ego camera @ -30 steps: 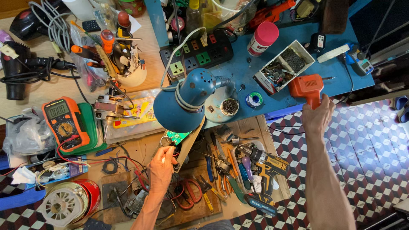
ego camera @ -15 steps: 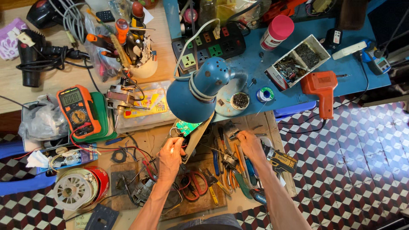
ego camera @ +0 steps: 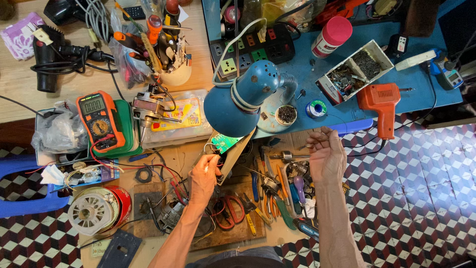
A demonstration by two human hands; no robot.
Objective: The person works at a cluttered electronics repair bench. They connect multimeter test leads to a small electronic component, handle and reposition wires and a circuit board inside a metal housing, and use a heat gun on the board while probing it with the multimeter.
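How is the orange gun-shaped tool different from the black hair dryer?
The orange gun-shaped tool lies on the blue table, nozzle end hidden; the black hair dryer lies on the wooden bench. The orange tool's thin cord trails off toward the floor, while the dryer's cord is bundled beside it. Both have pistol grips and lie untouched.

Blue desk lamp (ego camera: 243, 101) over a green circuit board (ego camera: 224, 143). Orange-cased multimeter (ego camera: 100, 120) on a green box (ego camera: 130, 130). Orange soldering gun (ego camera: 381, 105) on a blue tabletop (ego camera: 426, 79). Pink-capped white spray can (ego camera: 331, 37). Black power strip (ego camera: 253, 47) with green, blue and red sockets. Red-handled scissors (ego camera: 228, 211). Floor (ego camera: 421, 198) patterned in dark red, white and black cubes.
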